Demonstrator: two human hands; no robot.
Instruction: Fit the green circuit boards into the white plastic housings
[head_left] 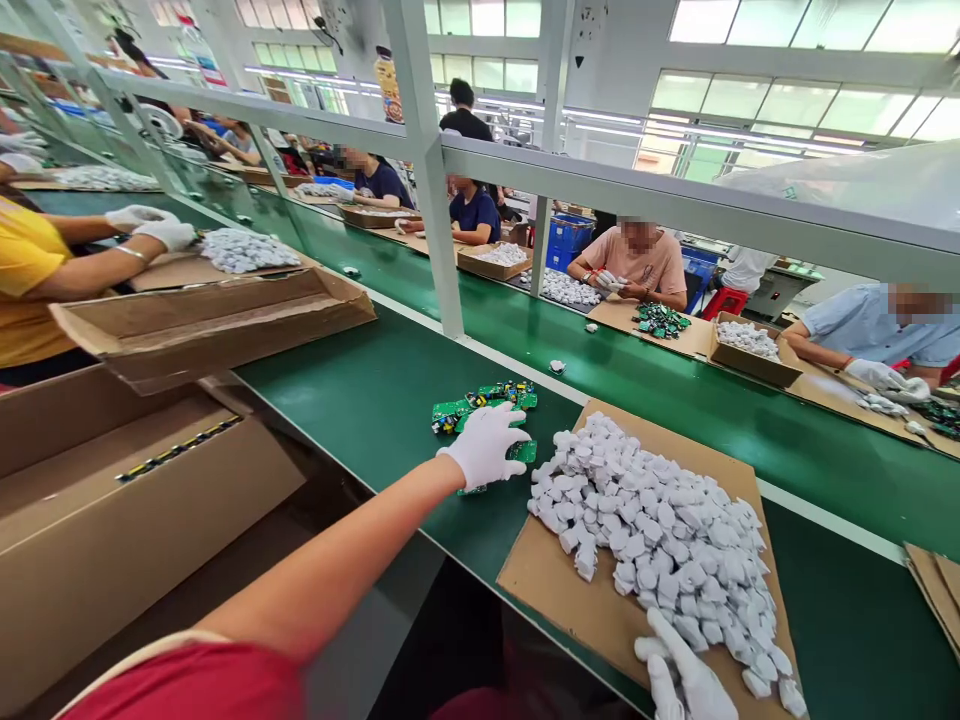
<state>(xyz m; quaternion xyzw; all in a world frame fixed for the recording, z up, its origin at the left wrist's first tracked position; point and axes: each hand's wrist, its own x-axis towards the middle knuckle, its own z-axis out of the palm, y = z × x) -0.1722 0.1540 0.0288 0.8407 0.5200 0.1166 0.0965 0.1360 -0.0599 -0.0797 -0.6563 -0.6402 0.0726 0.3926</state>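
One left hand (487, 446) in a white fabric glove is reaching over a loose cluster of green circuit boards (486, 397) studded with yellow, blue and black components; its fingers are standing spread, contact uncertain. The right hand (686, 675), gloved alike, is bending its fingers beside a heap of small matte-white, faceted pieces (652, 520), partly out of frame; I cannot tell whether it is gripping anything. Judged step: singling out a board; the next move is probably calling for fingertips closing on a bare edge. The boards are lying on a smooth dark-green worktop (360, 390); the heap is covering much of a flat brown cardboard sheet (540, 570). Beyond, a pink-shirted co-worker (660, 270) is sitting.
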